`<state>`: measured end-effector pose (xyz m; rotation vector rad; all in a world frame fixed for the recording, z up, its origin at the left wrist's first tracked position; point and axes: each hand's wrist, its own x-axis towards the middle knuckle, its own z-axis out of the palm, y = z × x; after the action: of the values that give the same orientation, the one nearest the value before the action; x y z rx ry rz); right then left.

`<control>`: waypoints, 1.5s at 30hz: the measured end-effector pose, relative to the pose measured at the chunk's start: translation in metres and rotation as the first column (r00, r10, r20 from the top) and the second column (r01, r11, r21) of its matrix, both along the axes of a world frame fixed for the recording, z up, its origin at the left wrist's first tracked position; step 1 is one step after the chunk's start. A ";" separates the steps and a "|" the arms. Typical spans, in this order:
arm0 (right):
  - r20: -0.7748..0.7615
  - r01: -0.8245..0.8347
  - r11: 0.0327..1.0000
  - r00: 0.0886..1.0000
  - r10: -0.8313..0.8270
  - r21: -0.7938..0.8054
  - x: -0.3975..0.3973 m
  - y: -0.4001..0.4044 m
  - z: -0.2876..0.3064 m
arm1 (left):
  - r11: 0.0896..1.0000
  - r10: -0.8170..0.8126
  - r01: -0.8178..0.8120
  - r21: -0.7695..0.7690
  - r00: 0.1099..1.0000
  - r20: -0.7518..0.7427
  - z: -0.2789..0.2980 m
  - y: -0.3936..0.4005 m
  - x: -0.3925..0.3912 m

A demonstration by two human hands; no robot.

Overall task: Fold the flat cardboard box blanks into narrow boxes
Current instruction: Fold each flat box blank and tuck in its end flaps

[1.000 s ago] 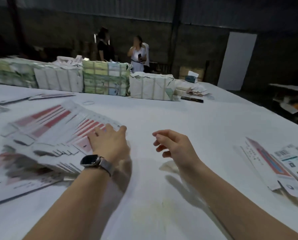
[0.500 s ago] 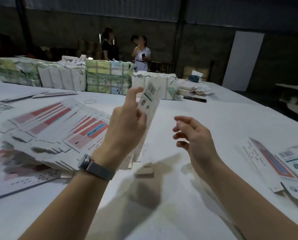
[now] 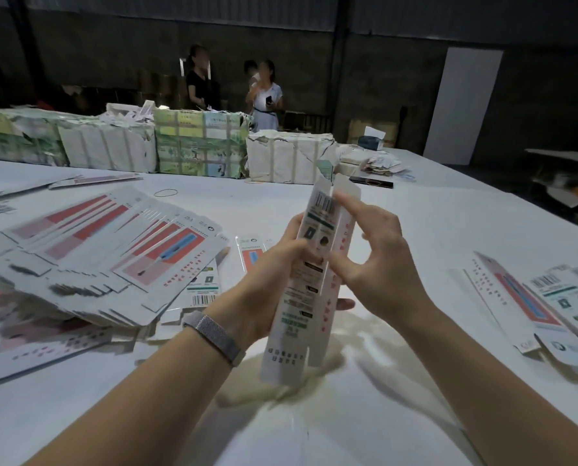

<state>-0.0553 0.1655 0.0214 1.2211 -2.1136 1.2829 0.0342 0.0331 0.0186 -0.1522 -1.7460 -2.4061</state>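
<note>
A long white box blank [image 3: 299, 297] with a barcode and dark print stands nearly upright above the white table [image 3: 365, 415], partly opened into a narrow tube. My left hand [image 3: 267, 280], with a watch on its wrist, grips the blank from the left side at mid height. My right hand [image 3: 378, 260] touches its right panel, the thumb against the edge and the forefinger near the barcode. A fanned pile of flat blanks [image 3: 112, 264] with red and blue print lies to the left.
Several folded boxes [image 3: 550, 297] lie at the right. Wrapped bundles [image 3: 197, 146] line the table's far side, with a rubber band [image 3: 166, 192] and a dark flat item [image 3: 371, 180] near them. Two people [image 3: 264, 92] stand beyond. A white panel [image 3: 462, 102] leans on the wall.
My left hand took one blank off the pile, lifted it and brought it to the middle. My right hand rose and came onto the blank, which now stands partly opened.
</note>
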 end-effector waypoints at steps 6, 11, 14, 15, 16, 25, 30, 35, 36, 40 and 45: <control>0.053 0.069 0.993 0.997 -0.064 -0.091 -0.004 0.006 0.008 | 0.996 -0.078 0.081 -0.037 0.995 0.062 -0.004 -0.001 -0.002; 0.100 0.051 0.983 0.994 -0.033 -0.178 -0.008 0.008 0.010 | 0.995 -0.089 0.091 -0.031 0.993 0.084 -0.010 0.000 -0.001; 0.100 0.018 0.982 0.995 0.001 -0.188 -0.008 0.010 0.011 | 0.989 -0.031 0.039 -0.144 0.998 0.057 -0.006 0.003 -0.015; 0.105 0.008 0.984 0.994 0.011 -0.179 -0.008 0.010 0.011 | 0.982 -0.013 0.013 -0.187 1.000 0.002 -0.009 0.000 -0.022; 0.115 0.000 0.986 0.993 0.019 -0.169 -0.009 0.010 0.011 | 0.977 -0.031 0.003 -0.213 0.992 -0.125 -0.016 -0.002 -0.027; 0.177 -0.072 0.997 0.982 0.063 0.042 -0.025 0.029 0.030 | 0.981 0.103 -0.156 -0.118 0.926 -0.362 -0.008 0.029 -0.066; 0.209 -0.132 0.986 0.972 0.109 0.100 -0.026 0.041 0.040 | 0.966 0.001 -0.087 -0.243 0.942 -0.335 -0.016 0.027 -0.069; 0.175 -0.119 0.967 0.981 0.080 0.223 -0.027 0.044 0.041 | 0.956 -0.027 -0.054 -0.287 0.962 -0.272 -0.016 0.027 -0.059; 0.178 -0.116 0.965 0.981 0.075 0.233 -0.026 0.044 0.042 | 0.960 -0.074 -0.008 -0.279 0.957 -0.282 -0.017 0.025 -0.058; 0.300 -0.180 0.972 0.945 0.129 0.150 -0.021 0.041 0.039 | 0.966 -0.147 0.109 -0.233 0.977 -0.151 -0.013 0.018 -0.026; 0.488 -0.224 0.963 0.830 0.270 -0.153 -0.020 0.041 0.042 | 0.967 -0.145 0.142 -0.213 0.989 0.000 -0.013 0.025 -0.013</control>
<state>-0.0756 0.2065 0.0633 1.2516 -2.2527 1.9794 0.0212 0.0579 0.0057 -0.3337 -2.0485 -2.2979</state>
